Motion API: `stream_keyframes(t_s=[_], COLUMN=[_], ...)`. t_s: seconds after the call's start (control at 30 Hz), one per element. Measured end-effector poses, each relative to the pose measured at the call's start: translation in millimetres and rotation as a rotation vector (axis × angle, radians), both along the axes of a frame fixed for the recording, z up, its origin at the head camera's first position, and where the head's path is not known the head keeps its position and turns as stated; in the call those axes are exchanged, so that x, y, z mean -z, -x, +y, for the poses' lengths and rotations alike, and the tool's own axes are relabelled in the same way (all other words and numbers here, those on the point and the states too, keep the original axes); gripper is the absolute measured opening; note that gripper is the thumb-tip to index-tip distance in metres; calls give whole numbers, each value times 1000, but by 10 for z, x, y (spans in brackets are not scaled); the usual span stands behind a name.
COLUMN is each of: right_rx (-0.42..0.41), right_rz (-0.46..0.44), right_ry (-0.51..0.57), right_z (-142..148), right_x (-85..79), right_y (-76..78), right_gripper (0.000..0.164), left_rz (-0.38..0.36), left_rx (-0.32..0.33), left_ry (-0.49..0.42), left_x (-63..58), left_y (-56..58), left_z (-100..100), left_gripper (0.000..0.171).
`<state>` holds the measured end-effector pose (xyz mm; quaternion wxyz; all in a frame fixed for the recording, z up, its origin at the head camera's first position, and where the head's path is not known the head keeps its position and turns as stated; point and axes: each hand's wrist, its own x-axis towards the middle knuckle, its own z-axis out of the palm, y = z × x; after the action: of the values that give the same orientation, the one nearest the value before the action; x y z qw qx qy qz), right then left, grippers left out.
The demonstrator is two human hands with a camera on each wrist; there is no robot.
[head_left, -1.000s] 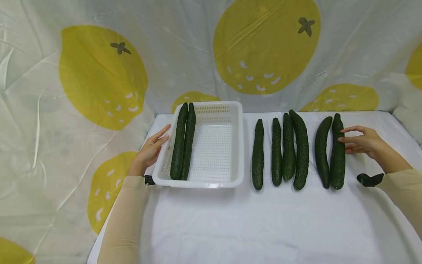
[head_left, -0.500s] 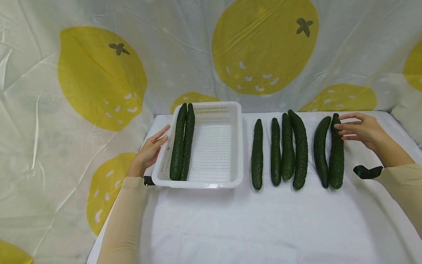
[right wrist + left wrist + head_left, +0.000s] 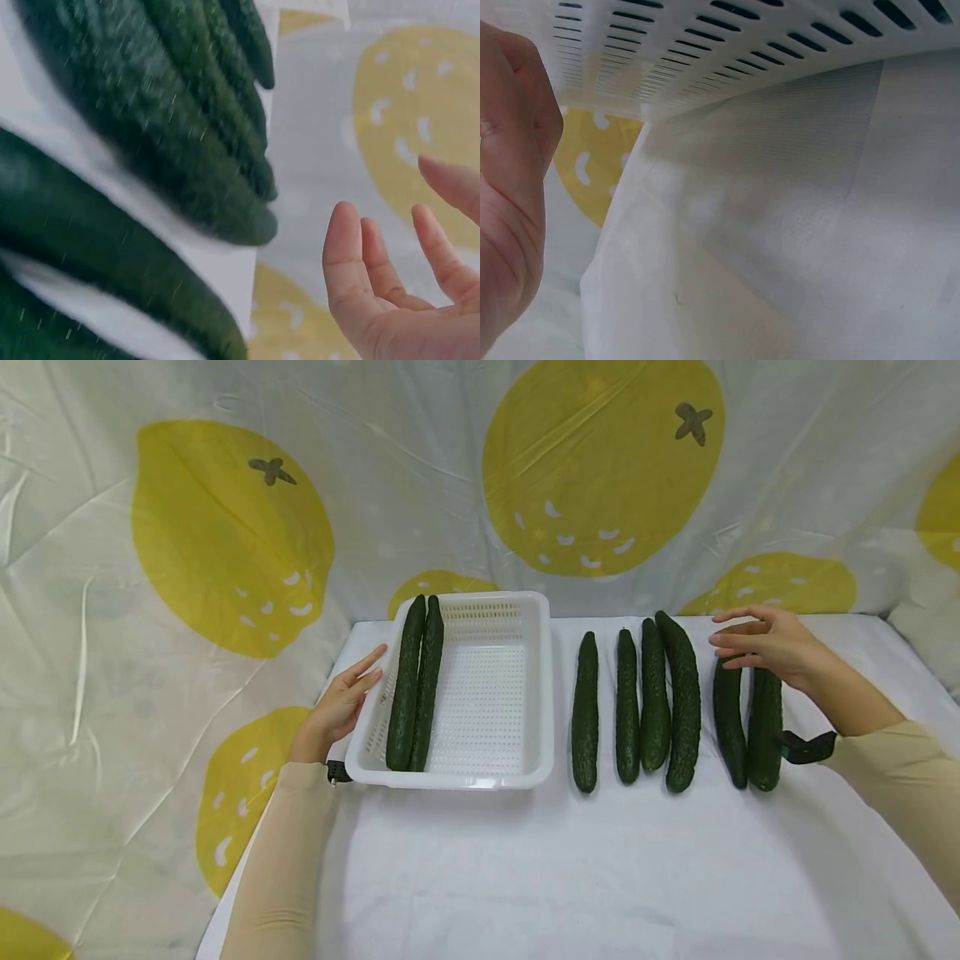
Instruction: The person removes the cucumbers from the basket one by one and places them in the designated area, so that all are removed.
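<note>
A white plastic basket [image 3: 540,693] stands at the left of the table with two cucumbers [image 3: 405,693] lying lengthwise along its left side. My left hand [image 3: 339,706] touches the outside of that left wall, its fingers extended; the wall's slots show in the left wrist view. On the right, my right hand [image 3: 776,647] hovers over the far ends of two cucumbers [image 3: 765,735], hiding their tips. Its fingers are spread and loosely bent, with nothing between them. To its left lie three cucumbers close together, the curved one [image 3: 682,718] nearest the hand.
One separate cucumber [image 3: 586,718] lies between the basket and the group of three. A white cloth [image 3: 525,868] covers the table. Behind it hangs a curtain with a yellow lemon print [image 3: 600,468].
My right hand has left the rightmost cucumber's side, lifted, and moved left over the two right-hand cucumbers. The left hand, basket and cucumbers have stayed in place.
</note>
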<state>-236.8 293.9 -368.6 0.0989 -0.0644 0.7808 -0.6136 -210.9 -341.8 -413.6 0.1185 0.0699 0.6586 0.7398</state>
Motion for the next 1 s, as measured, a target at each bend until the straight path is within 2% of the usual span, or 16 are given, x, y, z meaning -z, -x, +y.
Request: stream_keyframes(t_s=[0.17, 0.47, 0.73, 1.0], right_rx=[-36, -107, -183, -232], right_rz=[11, -20, -21, -36], right_ry=[-3, 18, 16, 70], right_z=[-195, -514, -858, -1216], right_x=[-69, -202, -344, -481], right_y=[-4, -1, 31, 49], right_gripper=[28, 26, 37, 39], left_rz=[1, 15, 34, 52], left_rx=[6, 8, 20, 31], left_ry=[-11, -6, -26, -32], left_x=[2, 13, 19, 25], left_y=[4, 11, -2, 26], left_z=[1, -5, -19, -5], left_gripper=[54, 54, 55, 54])
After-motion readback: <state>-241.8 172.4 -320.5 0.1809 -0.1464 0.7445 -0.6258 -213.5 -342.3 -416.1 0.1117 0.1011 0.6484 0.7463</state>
